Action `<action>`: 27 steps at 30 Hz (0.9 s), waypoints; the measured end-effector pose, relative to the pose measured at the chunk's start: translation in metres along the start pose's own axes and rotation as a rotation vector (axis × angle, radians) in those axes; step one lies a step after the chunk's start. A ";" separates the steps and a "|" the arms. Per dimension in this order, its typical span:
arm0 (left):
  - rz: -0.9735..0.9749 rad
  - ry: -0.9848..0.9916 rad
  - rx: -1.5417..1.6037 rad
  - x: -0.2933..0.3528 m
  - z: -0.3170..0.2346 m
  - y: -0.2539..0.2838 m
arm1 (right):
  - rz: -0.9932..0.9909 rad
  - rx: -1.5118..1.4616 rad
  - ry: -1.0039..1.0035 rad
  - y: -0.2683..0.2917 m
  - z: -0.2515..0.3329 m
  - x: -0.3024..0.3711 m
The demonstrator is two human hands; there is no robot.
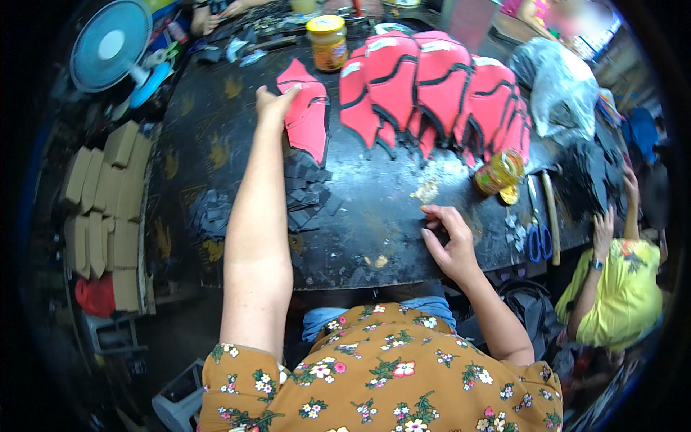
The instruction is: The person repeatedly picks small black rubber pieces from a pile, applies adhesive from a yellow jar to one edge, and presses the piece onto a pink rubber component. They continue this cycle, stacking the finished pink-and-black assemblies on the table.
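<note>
My left arm stretches far across the dark table, and my left hand (274, 106) grips the left edge of a pink-red piece with black trim (308, 119), shaped like a shoe upper. The piece lies flat, its lower tip near a heap of small black strips (306, 191). Similar pink-red pieces (440, 75) overlap in a row to its right. My right hand (452, 241) hovers near the table's front, fingers loosely bent and apart, holding nothing visible. Beyond it is an open glass jar (499, 173) of amber stuff, tilted, by a yellow lid (509, 195).
A yellow-lidded jar (327, 47) stands at the back. Blue-handled scissors (536, 239) and a wooden-handled hammer (551, 216) lie right. More black strips (211, 214) lie left. A plastic bag (561, 90) sits back right. A co-worker in yellow (622, 288) works at the right edge.
</note>
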State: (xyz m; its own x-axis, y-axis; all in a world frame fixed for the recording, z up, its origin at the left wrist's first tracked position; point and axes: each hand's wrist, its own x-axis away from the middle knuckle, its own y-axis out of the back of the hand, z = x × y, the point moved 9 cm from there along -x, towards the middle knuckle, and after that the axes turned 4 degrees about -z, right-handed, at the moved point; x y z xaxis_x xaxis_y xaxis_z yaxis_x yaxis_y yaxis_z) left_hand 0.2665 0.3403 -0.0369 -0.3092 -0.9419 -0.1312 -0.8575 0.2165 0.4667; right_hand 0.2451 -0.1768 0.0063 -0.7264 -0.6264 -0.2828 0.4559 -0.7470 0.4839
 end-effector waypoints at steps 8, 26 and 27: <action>0.135 0.051 1.288 -0.010 -0.045 -0.004 | -0.380 0.667 0.253 0.157 0.053 -0.030; 1.217 0.114 0.608 0.339 -0.070 0.106 | -0.509 0.959 0.345 0.182 0.055 -0.037; 1.270 0.220 0.513 0.355 -0.050 0.096 | -0.449 1.011 0.344 0.176 0.053 -0.032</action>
State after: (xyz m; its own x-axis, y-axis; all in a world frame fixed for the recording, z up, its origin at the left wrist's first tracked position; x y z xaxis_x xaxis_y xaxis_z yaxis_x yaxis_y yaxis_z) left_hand 0.0949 0.0136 0.0050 -0.9537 -0.0412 0.2979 -0.1091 0.9705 -0.2151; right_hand 0.3211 -0.2759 0.1445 -0.4696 -0.4933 -0.7322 -0.5400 -0.4957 0.6803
